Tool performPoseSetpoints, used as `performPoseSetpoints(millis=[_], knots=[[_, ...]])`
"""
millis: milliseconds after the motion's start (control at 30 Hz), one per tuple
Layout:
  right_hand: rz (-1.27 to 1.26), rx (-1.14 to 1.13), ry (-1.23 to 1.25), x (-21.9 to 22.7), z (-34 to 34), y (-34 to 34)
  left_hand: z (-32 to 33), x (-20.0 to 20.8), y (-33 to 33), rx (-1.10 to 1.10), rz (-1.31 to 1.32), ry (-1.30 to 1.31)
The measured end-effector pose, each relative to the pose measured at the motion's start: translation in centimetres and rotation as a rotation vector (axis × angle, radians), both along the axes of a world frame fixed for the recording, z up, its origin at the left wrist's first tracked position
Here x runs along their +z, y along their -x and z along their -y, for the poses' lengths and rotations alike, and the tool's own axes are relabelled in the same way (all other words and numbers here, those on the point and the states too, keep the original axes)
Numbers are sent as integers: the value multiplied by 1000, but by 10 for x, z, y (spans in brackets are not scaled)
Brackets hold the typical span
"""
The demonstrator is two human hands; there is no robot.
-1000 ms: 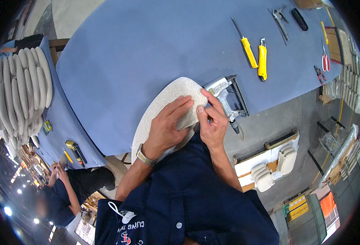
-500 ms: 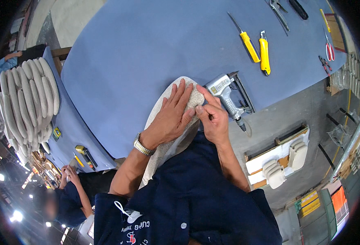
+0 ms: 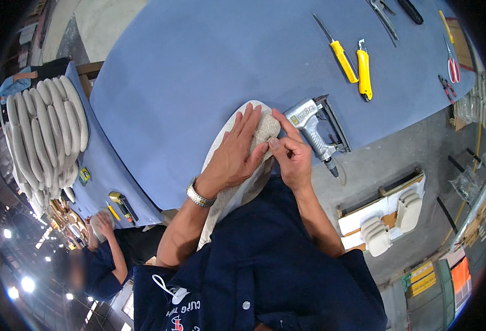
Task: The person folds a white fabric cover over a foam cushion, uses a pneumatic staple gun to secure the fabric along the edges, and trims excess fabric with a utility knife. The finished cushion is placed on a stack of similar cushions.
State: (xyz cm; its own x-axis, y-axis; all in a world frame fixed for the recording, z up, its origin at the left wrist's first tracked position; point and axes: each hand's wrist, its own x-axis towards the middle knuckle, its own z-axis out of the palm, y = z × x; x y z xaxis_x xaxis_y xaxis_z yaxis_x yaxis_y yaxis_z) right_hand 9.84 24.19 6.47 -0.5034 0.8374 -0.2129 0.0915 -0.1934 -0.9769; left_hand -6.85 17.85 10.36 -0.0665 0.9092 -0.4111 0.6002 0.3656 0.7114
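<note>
A long, rounded cushion with beige-grey fabric on it lies against my body at the front edge of the blue table. My left hand, with a metal watch at its wrist, rests flat on the fabric, fingers stretched toward the cushion's far end. On the right side my right hand pinches the fabric edge between thumb and bent fingers, its index finger reaching along the rim. Just right of that hand a silver staple gun lies on the table, its hose fitting pointing toward me.
On the blue table lie a yellow-handled screwdriver, a yellow utility knife, red-handled scissors and pliers. Stacked grey cushions fill a side table at left. A co-worker handles a piece there. White pads sit lower right.
The whole view has shifted slightly, so most things appear a little farther right. Both hands stay on the cushion, the right still pinching the edge. The co-worker's hands have moved up with their piece.
</note>
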Motion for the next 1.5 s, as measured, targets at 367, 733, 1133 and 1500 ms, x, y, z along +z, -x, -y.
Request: performPoseSetpoints(millis=[367,733,1133,1500], knots=[[-68,14,-12,-6,-2,-1,-10,18,2,-148,-28,98],[-27,94,-81,-3,-26,-19,-9,22,-10,-87,-181,124],[803,89,-264,-56,-30,-56,-14,26,-22,-78,-293,204],[128,334,-279,73,-35,-68,-14,26,-24,-62,-306,190]])
